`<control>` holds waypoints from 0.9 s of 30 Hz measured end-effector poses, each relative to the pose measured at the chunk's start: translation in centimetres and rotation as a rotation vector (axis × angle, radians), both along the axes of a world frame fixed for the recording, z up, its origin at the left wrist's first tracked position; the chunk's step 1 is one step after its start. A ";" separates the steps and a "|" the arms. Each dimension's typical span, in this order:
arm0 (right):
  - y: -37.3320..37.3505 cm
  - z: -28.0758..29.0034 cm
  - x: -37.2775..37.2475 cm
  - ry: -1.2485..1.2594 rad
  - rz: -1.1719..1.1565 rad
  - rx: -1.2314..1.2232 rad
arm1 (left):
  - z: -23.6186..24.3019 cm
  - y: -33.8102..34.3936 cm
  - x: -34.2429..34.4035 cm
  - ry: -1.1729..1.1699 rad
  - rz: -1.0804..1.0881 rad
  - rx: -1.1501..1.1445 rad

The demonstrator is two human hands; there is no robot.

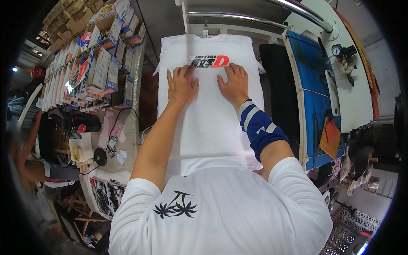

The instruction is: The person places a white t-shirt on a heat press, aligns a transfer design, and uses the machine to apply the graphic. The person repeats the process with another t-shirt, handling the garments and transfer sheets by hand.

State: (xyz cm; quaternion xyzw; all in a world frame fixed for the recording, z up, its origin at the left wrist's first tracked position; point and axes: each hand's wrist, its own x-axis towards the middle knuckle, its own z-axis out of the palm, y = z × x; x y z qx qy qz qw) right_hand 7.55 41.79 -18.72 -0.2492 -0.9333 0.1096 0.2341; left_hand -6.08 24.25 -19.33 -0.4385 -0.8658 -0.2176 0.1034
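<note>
A white T-shirt lies spread out in front of me, its neckline at the far end. Across its chest is a black and red print, with a faint sheen around it. My left hand rests on the fabric, fingers apart, the tips near the print's lower left edge. On the other side my right hand lies with spread fingers, its tips by the print's lower right corner. Neither hand grips anything. A blue band with pale stripes wraps my right forearm.
Stacked cardboard boxes line the left table, with a black cylindrical device nearer me. To the right stand a black padded board, a blue panel and a pressure gauge. Metal bars cross beyond the shirt.
</note>
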 end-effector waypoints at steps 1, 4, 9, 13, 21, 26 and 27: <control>0.0 0.0 0.0 0.001 0.002 0.000 | 0.1 0.0 0.0 -0.004 0.000 -0.002; -0.1 -0.1 0.0 0.002 0.006 0.003 | 0.2 -0.2 0.0 -0.015 -0.003 0.002; 0.0 -0.2 0.1 0.012 0.002 0.003 | 0.0 0.0 0.1 -0.011 -0.004 -0.004; 0.1 -0.2 0.1 0.011 0.007 0.008 | -0.1 0.0 0.1 0.007 0.001 0.021; -0.5 -0.5 0.6 -0.010 0.003 0.003 | -0.5 -0.5 0.4 0.007 -0.007 -0.028; -0.6 -0.3 0.7 -0.013 0.007 0.001 | -0.4 -0.6 0.4 -0.002 -0.009 -0.014; -0.6 -0.2 0.7 -0.013 0.007 0.000 | -0.4 -0.7 0.4 0.002 -0.009 -0.012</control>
